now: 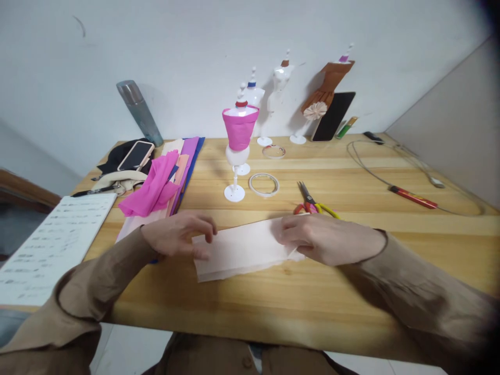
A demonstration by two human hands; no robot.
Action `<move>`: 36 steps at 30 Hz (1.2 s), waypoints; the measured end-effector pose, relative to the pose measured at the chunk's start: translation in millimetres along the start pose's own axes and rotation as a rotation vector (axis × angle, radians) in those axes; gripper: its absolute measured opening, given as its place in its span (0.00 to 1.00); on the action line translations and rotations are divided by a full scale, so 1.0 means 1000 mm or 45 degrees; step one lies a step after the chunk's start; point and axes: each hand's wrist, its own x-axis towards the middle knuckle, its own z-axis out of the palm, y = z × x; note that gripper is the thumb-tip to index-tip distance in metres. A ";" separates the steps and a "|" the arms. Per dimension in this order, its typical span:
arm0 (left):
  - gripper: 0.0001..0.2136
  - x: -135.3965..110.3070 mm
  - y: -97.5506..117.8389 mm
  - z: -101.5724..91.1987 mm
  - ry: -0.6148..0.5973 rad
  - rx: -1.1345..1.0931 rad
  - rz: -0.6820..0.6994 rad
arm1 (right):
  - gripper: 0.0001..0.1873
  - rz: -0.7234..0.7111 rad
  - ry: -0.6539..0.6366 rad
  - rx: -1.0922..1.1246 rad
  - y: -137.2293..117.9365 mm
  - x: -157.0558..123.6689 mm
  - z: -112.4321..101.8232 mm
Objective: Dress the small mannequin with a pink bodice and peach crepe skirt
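Observation:
A pale pink strip of folded paper (242, 250) lies flat near the front of the wooden table (273, 302). My left hand (177, 234) pinches the strip's left end, fingers curled over its edge. My right hand (324, 239) grips the right end, fingers closed on the paper. Just behind my right hand lie scissors (312, 203) with red and yellow handles. A small white mannequin (238, 140) wrapped in bright pink paper stands behind the strip.
Pink and purple paper sheets (164, 182) lie at left, with a printed sheet (50, 239) at the table's left edge. Tape rings (264, 184), further mannequins (281, 88), a phone (136, 154), a bottle (139, 112), a red pen (413, 197) and a cable (390, 156) sit behind.

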 end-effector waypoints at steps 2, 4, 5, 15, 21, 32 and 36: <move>0.11 0.010 0.004 0.004 0.137 0.022 -0.109 | 0.06 0.030 -0.116 0.040 0.001 -0.001 -0.002; 0.12 0.024 0.003 0.013 0.284 0.111 -0.300 | 0.05 0.082 -0.200 0.077 0.001 0.000 -0.003; 0.11 0.031 0.002 0.020 0.318 0.150 -0.383 | 0.07 0.114 -0.185 0.075 0.001 0.002 -0.002; 0.04 0.063 -0.004 0.062 0.327 0.317 -0.419 | 0.13 0.520 0.328 0.587 0.037 0.012 -0.018; 0.12 0.065 -0.008 0.043 0.287 0.187 -0.394 | 0.19 0.638 0.488 0.663 0.076 0.003 -0.028; 0.04 0.067 0.008 0.008 0.303 0.471 -0.343 | 0.15 0.291 0.381 0.474 0.015 0.032 -0.021; 0.04 0.070 0.027 -0.010 0.308 0.752 -0.291 | 0.08 0.301 0.470 0.148 0.000 0.052 -0.011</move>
